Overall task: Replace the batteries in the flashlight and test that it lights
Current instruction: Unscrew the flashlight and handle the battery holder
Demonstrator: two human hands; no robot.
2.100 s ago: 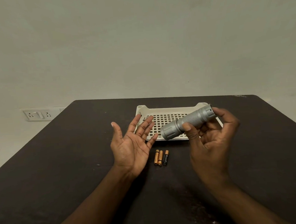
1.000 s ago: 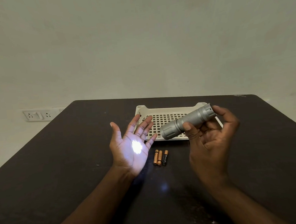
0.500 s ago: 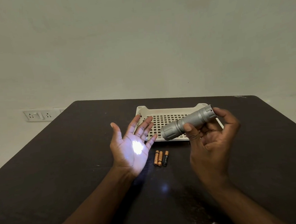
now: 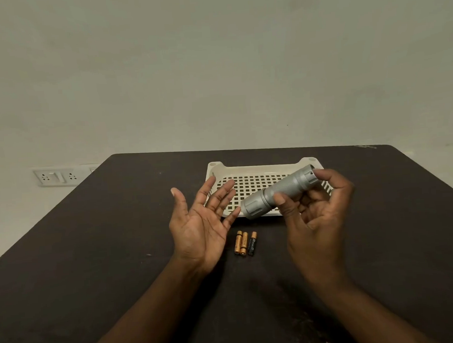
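My right hand point(image 4: 315, 219) holds a silver flashlight point(image 4: 277, 193) above the table, thumb on its barrel and a fingertip on the tail end. Its head points left at my left hand point(image 4: 201, 226), which is held palm up with the fingers spread and nothing in it. No light spot shows on the palm. Three small batteries point(image 4: 244, 243) lie side by side on the dark table point(image 4: 93, 259) between my hands, two copper-coloured and one with a black body.
A cream perforated tray point(image 4: 252, 185) sits on the table behind the hands, partly hidden by the flashlight. A wall socket plate point(image 4: 57, 177) is on the wall at the left, beyond the table edge.
The bright spot of light that lay on my left palm half a second ago is gone. Both hands and the flashlight have stayed almost where they were.
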